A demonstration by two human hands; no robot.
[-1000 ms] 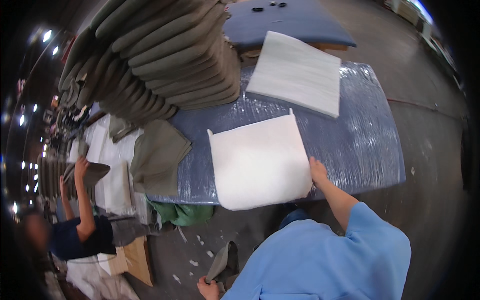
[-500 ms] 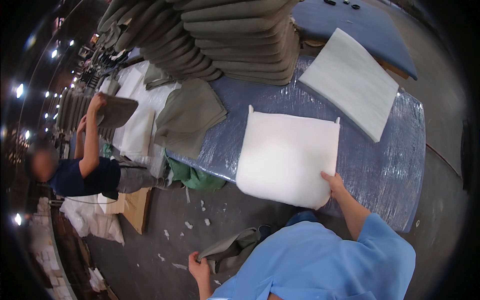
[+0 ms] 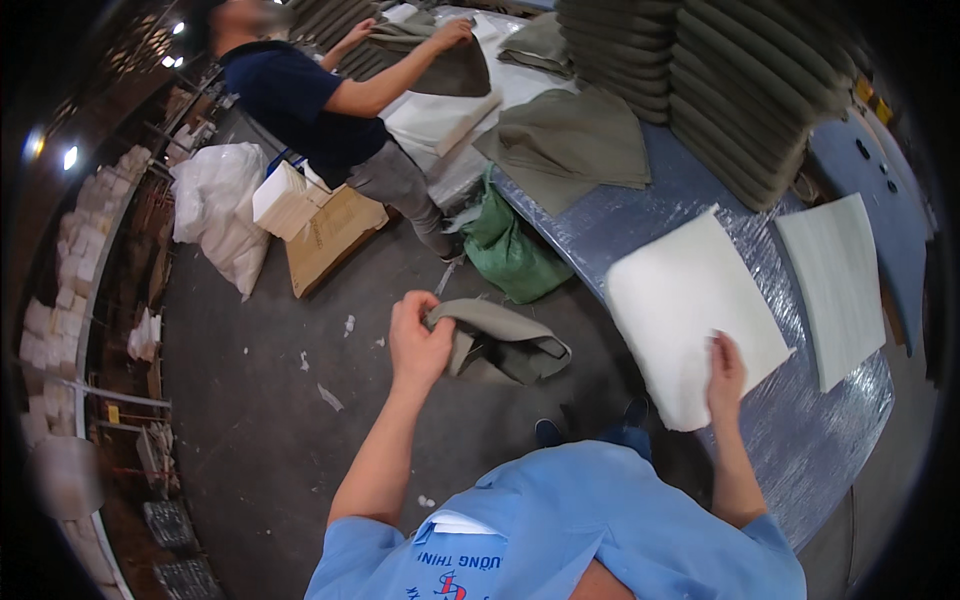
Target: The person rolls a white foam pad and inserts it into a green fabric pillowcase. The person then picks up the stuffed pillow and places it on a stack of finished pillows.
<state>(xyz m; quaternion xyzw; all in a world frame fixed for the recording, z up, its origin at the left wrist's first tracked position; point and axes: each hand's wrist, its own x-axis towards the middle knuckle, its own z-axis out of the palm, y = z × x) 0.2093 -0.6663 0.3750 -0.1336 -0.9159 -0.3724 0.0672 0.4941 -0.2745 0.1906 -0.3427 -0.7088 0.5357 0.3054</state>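
My left hand (image 3: 416,343) is raised in front of me and grips an olive-grey fabric cover (image 3: 500,343) by one edge; the cover hangs open and crumpled above the floor. My right hand (image 3: 726,372) rests on the near corner of a white foam pad (image 3: 690,310) that lies flat on the blue plastic-wrapped table (image 3: 820,440), its near edge sticking out over the table's rim. A second white pad (image 3: 835,285) lies to the right of it.
Tall stacks of olive cushions (image 3: 740,70) stand at the back of the table, with a loose olive cover (image 3: 575,140) beside them. A green bag (image 3: 505,250) hangs at the table's edge. A co-worker in a dark shirt (image 3: 310,95) handles fabric at the far left. A cardboard box (image 3: 330,235) and white sacks (image 3: 215,215) sit on the floor.
My left hand has lifted the olive cover from low by my side up to chest height. My view has swung left, so the table now sits to the right. My right hand stays on the pad.
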